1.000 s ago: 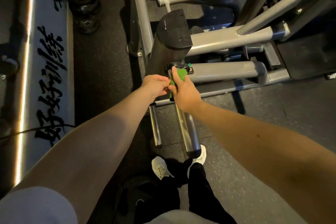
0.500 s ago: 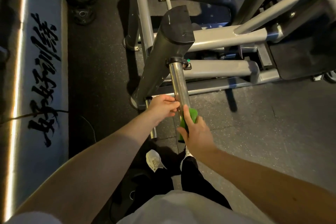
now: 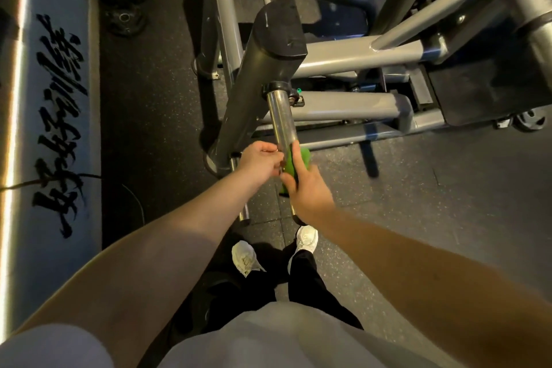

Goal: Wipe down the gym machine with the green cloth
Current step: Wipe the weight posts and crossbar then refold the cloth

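The gym machine (image 3: 358, 54) aimed its chrome bar (image 3: 280, 119) lengthwise at me. Midway along the bar my right hand (image 3: 310, 188) clasped the green cloth (image 3: 304, 157) round it; left of the bar my left hand (image 3: 260, 160) curled its fingers, on what I couldn't tell.

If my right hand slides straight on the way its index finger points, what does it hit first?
Most likely the black collar at the far end of the chrome bar. The right hand wraps the green cloth round that bar, finger pointing along it; only bare chrome lies between.
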